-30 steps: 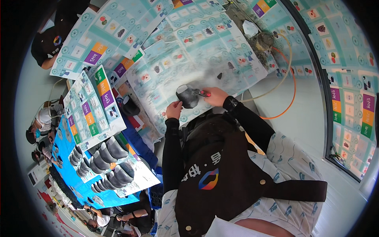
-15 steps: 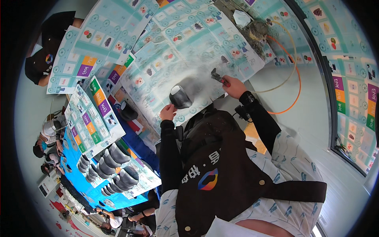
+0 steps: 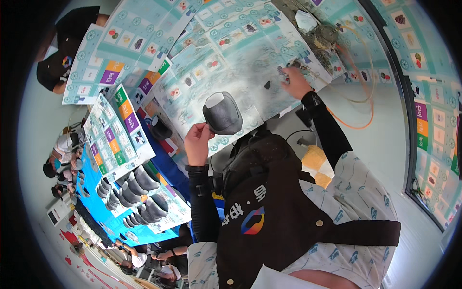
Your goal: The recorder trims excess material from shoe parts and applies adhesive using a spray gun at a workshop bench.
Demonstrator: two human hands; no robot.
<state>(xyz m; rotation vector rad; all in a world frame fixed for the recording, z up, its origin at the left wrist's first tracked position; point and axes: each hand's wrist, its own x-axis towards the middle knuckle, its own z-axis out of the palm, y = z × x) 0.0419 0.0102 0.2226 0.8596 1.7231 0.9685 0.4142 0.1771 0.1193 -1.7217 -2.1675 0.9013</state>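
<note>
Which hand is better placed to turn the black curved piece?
Probably the left hand: it pinches the black curved piece at its lower-left edge, while the right hand is off to the right.

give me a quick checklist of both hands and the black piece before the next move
1. Left hand gripping the curved black piece: ok, pinched at its lower left edge.
2. Right hand clear of that piece: ok, well to its right.
3. What the right hand holds: cannot tell, too small and dark.
4. Piece flat on the printed sheet: cannot tell.
5. Small dark scrap apart from the piece: ok.
</note>
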